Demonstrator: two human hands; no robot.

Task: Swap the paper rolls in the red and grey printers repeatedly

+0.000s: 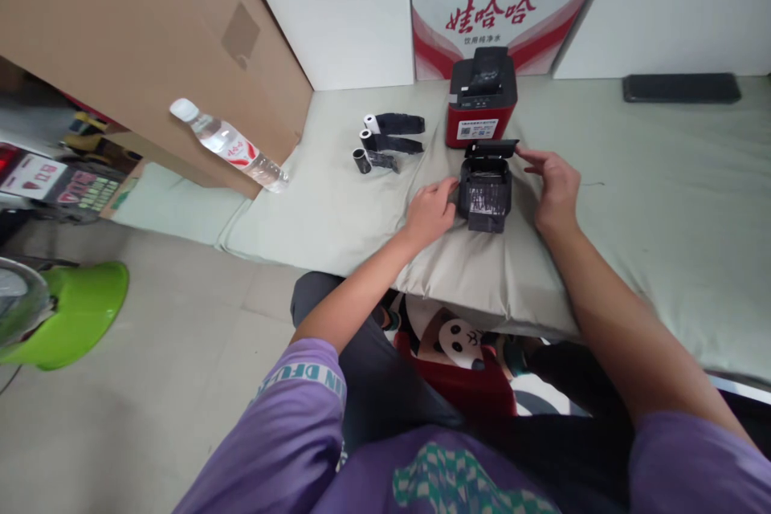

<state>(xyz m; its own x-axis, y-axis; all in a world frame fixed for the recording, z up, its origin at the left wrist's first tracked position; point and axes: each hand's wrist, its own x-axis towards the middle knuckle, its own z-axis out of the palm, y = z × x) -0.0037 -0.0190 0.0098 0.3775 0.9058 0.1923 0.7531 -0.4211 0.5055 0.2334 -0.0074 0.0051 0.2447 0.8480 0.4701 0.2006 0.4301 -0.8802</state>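
Observation:
A small black receipt printer (483,189) sits on the pale green cloth in front of me, its lid (491,148) raised at the back. A dark, shiny printed strip (487,222) hangs over its front edge. My left hand (430,213) has its fingers closed against the printer's left side. At the lid's right corner, the fingertips of my right hand (555,186) hold the edge. Directly behind stands a larger red and black receipt printer (480,104) with a dark strip on top. Several small paper rolls with dark strips (394,143) lie to the left.
A water bottle (232,146) lies tilted by a cardboard box (181,40) on the left. White cartons (343,32) line the back. A flat black object (680,88) rests at the back right. A green chair (84,309) stands on the floor at left.

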